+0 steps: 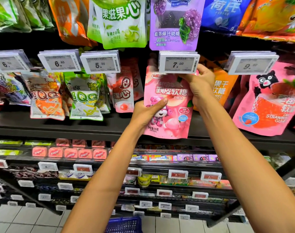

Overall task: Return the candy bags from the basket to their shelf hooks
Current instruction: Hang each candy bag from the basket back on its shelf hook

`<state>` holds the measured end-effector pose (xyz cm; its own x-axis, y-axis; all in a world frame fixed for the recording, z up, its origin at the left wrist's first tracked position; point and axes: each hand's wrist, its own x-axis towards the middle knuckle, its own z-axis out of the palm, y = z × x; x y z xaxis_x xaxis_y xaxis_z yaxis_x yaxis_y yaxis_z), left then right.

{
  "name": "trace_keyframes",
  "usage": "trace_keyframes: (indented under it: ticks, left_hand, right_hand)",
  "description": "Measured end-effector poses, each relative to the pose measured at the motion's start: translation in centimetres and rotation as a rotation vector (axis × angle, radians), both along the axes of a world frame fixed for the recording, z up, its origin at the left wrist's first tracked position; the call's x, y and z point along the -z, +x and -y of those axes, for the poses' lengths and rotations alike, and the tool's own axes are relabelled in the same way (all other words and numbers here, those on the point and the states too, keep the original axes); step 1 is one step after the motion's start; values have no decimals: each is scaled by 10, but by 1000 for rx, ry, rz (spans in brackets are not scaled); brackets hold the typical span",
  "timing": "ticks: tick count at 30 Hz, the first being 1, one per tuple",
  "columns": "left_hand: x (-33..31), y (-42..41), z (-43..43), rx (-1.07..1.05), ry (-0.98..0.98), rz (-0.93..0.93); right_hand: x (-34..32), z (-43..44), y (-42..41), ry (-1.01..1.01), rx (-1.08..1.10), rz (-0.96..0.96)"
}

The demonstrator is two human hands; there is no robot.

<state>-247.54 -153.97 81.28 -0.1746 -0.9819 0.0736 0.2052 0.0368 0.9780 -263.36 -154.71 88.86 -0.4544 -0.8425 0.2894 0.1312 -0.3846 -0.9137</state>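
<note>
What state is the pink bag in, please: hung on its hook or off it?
Cannot tell. The left hand and right hand hold the bag, but the 7.00 tag hides its top, where it would hang.

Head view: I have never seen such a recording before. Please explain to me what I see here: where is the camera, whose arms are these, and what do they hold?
No machine is here: the two grips are a person's bare hands. The only picture comes from a camera worn on the head, looking forward and down at a shop shelf with hanging candy bags. The left grip holds the left edge of a pink bag, thumb on its front. The right grip holds the bag's top, just under the 7.00 price tag. The tag hides whether the bag is on its hook. A blue basket shows at the bottom edge.
</note>
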Motion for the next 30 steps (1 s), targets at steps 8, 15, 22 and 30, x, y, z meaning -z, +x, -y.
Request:
trace_keyframes:
  ticks: [8, 15, 22, 30]
  left_hand:
    - [22, -1, 14, -235, -178, 386]
    - [33, -10, 27, -320, -182, 500]
    - [49, -2, 17, -329, -144, 487]
    - [57, 43, -36, -282, -129, 279]
  right_hand:
    - [10, 30, 2, 42, 202, -91]
    - [26, 39, 8, -6, 287, -79]
    - [74, 19, 5, 32, 272, -1]
    - [115, -36, 44, 33, 481, -87]
